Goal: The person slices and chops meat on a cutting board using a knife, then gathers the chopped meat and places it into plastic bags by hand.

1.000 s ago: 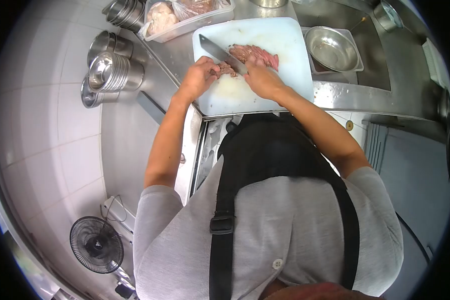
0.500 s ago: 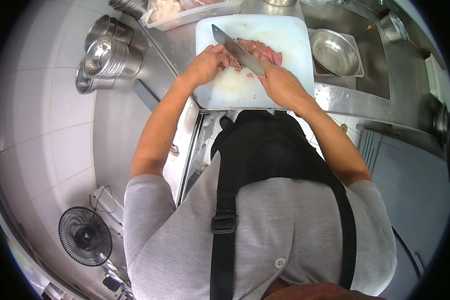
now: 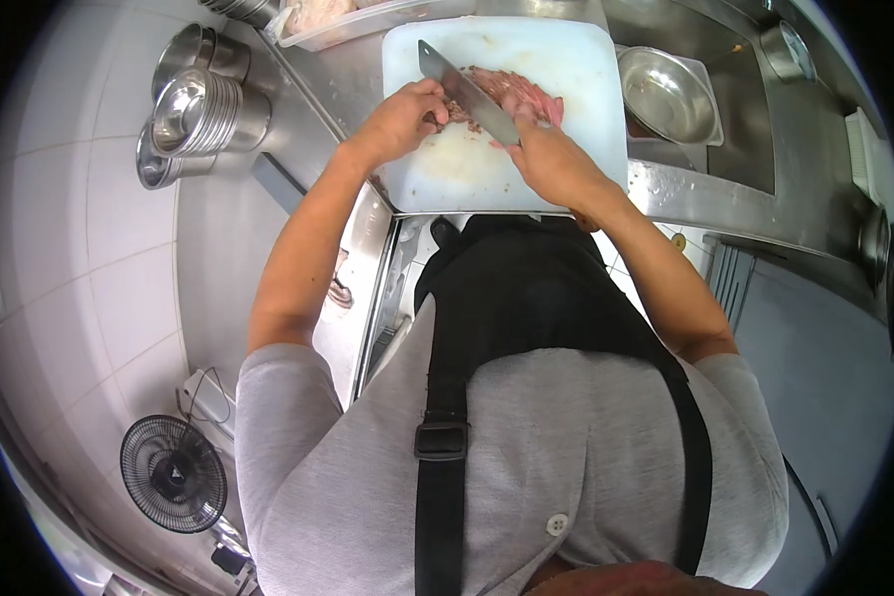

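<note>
A white cutting board [image 3: 462,184] lies on the steel counter with sliced reddish meat [image 3: 536,96] on it. The broad blade of a kitchen knife [image 3: 470,97] slants across the board, its tip toward the upper left. My right hand [image 3: 558,164] is closed around the knife's handle, which the fingers hide. On the other side of the blade, my left hand [image 3: 399,123] has its fingers curled against a darker end of the meat, partly hidden beneath them. Small scraps lie near the blade's lower edge.
A plastic tub [image 3: 358,22] of pale meat stands beyond the board. To the right, a steel bowl [image 3: 668,94] rests in the sink area. Stacked steel pots [image 3: 204,114] stand at the left, by a flat grey blade [image 3: 279,182]. A black fan [image 3: 174,474] is at lower left.
The view has shifted slightly, so the board sits a little higher. Both hands and the knife keep nearly the same place over the meat; the blade has moved only slightly.
</note>
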Demonstrator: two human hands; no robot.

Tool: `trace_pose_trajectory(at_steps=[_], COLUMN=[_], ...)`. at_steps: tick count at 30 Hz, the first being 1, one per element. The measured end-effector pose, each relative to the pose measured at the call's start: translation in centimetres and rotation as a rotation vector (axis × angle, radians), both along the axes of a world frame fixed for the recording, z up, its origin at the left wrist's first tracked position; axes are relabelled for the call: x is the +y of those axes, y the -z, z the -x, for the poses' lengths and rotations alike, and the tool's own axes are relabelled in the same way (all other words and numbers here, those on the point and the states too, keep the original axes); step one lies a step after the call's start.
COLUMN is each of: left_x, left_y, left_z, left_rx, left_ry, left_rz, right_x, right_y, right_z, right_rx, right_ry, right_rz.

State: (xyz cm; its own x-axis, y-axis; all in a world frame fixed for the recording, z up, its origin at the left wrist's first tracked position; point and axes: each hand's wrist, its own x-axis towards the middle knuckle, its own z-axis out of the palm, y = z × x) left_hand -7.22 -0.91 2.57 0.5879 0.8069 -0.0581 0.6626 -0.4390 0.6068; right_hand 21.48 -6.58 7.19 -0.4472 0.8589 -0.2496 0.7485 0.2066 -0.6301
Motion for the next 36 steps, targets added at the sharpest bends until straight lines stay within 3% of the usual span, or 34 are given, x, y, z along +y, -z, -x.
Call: trace_pose_trajectory(at_steps=[9,13,17,27,33,36], left_x=[0.0,0.0,-0.7,-1.4,-0.8,0.4], left_y=[0.3,0.5,0.4,0.1,0.5,3.3], left_z=[0.2,0.1,-0.2,-0.1,-0.2,-0.1], left_rx=[-0.062,-0.125,-0.059,-0.010,-0.102,-0.172], left_ry=[-0.024,-0.076,-0.028,-0.038,0.002,0.062], left_rz=[0.014,0.174,-0.012,-0.114,-0.100,-0.264], right_x=[1.8,1.7,2.4,0.6,0.9,1.8], right_y=[1.3,5.9,7.6,-1.1,4.1,4.2], right_z=[0.7,3.7,4.0,0.5,0.8,0.8], right_rx=[-0.028,-0.132,-0.010,-0.029,0.025,-0.003], right_ry=[-0.029,-0.006,0.075,-0.020,-0.029,-0.013], right_rz=[-0.007,-0.093,-0.151,-0.012,-0.212,-0.088])
